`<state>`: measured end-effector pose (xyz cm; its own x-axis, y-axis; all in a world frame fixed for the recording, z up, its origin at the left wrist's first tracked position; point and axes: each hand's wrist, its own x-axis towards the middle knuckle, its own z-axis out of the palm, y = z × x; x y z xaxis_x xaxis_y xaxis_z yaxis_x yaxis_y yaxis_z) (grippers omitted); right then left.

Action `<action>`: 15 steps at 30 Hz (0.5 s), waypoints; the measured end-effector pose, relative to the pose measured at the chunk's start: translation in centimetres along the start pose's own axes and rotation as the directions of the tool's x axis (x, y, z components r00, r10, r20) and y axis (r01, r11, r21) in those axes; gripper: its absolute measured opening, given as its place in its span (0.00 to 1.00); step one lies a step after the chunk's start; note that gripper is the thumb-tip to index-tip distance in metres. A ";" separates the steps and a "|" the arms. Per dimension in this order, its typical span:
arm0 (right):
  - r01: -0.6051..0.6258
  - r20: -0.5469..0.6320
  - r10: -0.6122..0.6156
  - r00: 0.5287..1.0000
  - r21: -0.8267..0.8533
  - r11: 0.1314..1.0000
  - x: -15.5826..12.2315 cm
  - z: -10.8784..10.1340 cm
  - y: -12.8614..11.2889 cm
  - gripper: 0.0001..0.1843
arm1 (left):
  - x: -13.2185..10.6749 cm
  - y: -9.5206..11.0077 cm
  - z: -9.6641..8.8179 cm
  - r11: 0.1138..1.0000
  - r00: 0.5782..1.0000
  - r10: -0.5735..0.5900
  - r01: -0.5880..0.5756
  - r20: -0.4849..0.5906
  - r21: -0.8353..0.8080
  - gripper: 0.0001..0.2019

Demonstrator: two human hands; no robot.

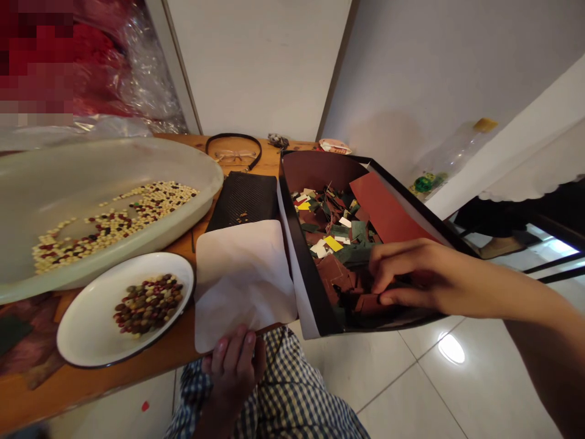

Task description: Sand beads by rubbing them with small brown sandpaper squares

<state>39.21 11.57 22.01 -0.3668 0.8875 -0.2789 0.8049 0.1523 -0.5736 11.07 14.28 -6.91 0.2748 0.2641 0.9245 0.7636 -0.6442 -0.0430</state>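
A white sheet with rounded corners (244, 274) lies at the table's front edge, and my left hand (235, 360) grips its near edge, fingertips on top and thumb hidden. To its right is a black box (315, 286) full of cut paper scraps in brown, green, white and yellow. My right hand (411, 277) reaches into the near end of this box, thumb and fingers bent together among brown scraps (336, 277). Whatever sits between those fingertips is too hidden to make out. A larger red-brown paper piece (388, 207) leans along the box's right side.
On the left stand a large pale basin (201, 167) with beads or seeds and a white enamel bowl (82, 323) of mixed dark ones. A black textured case (244, 198) and glasses (235, 155) lie behind the sheet. A plastic bottle (450, 158) is at right.
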 end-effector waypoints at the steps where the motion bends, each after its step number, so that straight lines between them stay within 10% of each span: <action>1: -0.002 0.012 0.002 1.000 0.016 1.000 0.0 0.0 0.0 0.06 | 0.0 0.0 0.0 1.000 1.000 -0.002 0.002 0.003 0.000 0.30; 10: -0.074 0.030 0.075 0.997 -0.043 0.996 0.1 0.3 0.0 0.05 | 0.4 0.2 -0.1 1.000 1.000 -0.016 0.016 0.003 -0.004 0.34; 15: -0.106 -0.242 0.096 0.965 -0.028 0.994 -1.3 0.2 0.2 0.02 | 0.2 0.4 -0.2 0.999 0.999 -0.051 0.051 0.013 -0.012 0.32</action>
<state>39.78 10.39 22.10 -0.1638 0.9768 -0.1380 0.8518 0.0695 -0.5192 11.33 13.92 -6.63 0.2433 0.3059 0.9204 0.7697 -0.6384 0.0087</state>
